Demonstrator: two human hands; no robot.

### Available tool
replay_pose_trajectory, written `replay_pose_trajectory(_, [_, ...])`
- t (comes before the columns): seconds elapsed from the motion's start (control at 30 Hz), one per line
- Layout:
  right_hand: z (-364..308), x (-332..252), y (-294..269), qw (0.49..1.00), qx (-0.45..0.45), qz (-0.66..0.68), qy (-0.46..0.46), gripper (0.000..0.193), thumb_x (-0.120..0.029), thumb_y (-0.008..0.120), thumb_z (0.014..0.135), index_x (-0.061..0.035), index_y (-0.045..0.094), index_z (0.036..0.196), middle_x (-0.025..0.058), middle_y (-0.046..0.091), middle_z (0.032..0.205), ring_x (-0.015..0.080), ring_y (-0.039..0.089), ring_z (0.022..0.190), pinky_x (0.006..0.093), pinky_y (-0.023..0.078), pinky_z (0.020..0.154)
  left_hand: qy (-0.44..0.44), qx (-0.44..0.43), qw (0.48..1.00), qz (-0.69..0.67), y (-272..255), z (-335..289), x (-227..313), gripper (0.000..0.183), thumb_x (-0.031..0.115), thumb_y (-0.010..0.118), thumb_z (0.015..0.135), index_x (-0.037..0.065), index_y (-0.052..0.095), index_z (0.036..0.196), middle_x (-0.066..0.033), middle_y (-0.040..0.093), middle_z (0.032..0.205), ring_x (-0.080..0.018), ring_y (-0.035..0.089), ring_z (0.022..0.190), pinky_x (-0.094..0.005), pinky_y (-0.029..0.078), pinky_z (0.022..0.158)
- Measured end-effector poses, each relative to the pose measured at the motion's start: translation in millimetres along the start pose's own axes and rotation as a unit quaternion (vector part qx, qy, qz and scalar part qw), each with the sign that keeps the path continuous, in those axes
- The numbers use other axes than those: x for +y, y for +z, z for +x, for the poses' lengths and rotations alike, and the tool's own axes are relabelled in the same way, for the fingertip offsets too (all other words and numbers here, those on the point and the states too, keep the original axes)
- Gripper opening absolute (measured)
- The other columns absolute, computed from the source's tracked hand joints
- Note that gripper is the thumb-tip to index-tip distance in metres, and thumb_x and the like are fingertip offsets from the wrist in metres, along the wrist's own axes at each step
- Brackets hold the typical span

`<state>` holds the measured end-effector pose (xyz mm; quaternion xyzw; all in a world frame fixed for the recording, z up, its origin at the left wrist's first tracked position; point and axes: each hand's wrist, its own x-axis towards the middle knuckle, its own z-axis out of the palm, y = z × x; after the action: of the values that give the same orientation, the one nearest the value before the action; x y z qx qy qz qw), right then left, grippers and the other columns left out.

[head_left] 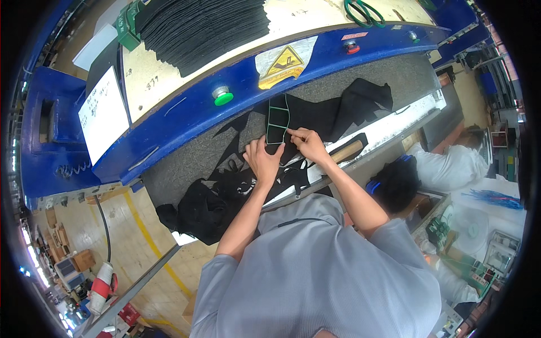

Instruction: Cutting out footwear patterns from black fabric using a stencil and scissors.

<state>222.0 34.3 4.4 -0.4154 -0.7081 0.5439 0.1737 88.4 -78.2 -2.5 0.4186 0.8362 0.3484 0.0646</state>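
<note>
A narrow cutting die (277, 125) with thin pale-green edges and several compartments lies on black fabric (321, 115) spread over the grey press bed. The thumb and fingers of my left hand (262, 161) grip the near end of the die from both sides. At its right edge, the curled fingers of my right hand (309, 145) pinch the die's rim, the index finger pointing along it. Cut black scraps (205, 205) with holes lie bunched left of and below my left wrist. A mallet-like tool with a wooden handle (346, 151) rests near my right forearm.
The blue press beam (186, 115) crosses just beyond my hands, with a green button (223, 96) and a red button (352, 48). Above it stand stacked black pieces (203, 31) and green-handled scissors (364, 12). A person's dark-haired head (397, 183) is at right, near white sacks (451, 167).
</note>
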Motion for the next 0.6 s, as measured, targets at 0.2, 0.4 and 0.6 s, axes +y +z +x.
replay_pose_trajectory(0.2, [2.9,3.9,-3.6,1.0,-0.022,-0.001,-0.01,0.031,-0.003,0.059,0.091,0.0003,0.069,0.12,0.0111,0.063,0.083,0.0182,0.061,0.07,0.0305,0.048,0.067,0.006,-0.003,1.0,-0.003,0.0,1.2,1.2,0.051,0.033,0.087,0.072,0.005,0.068,0.111,-0.0046,0.058,0.093,-0.0252,0.054,0.095,-0.04,0.037,0.086])
replay_pose_trajectory(0.4, [4.2,4.9,-8.2,0.998,-0.033,0.036,0.025,0.037,0.0,0.051,0.091,-0.0003,0.068,0.124,0.0072,0.067,0.088,0.0127,0.061,0.067,0.0278,0.051,0.064,0.016,-0.02,1.0,0.007,-1.2,2.4,0.8,0.053,0.036,0.085,0.074,0.006,0.066,0.114,-0.0052,0.057,0.093,-0.026,0.054,0.096,-0.0405,0.037,0.086])
replay_pose_trajectory(0.6, [2.3,1.6,-5.7,0.998,-0.033,0.044,0.035,0.037,0.001,0.048,0.091,0.0006,0.068,0.122,0.0062,0.068,0.087,0.0123,0.06,0.065,0.0275,0.051,0.065,0.019,-0.014,0.999,0.025,-2.7,1.5,-1.1,0.058,0.039,0.083,0.076,0.003,0.064,0.116,-0.0072,0.058,0.096,-0.0279,0.053,0.097,-0.0419,0.038,0.086])
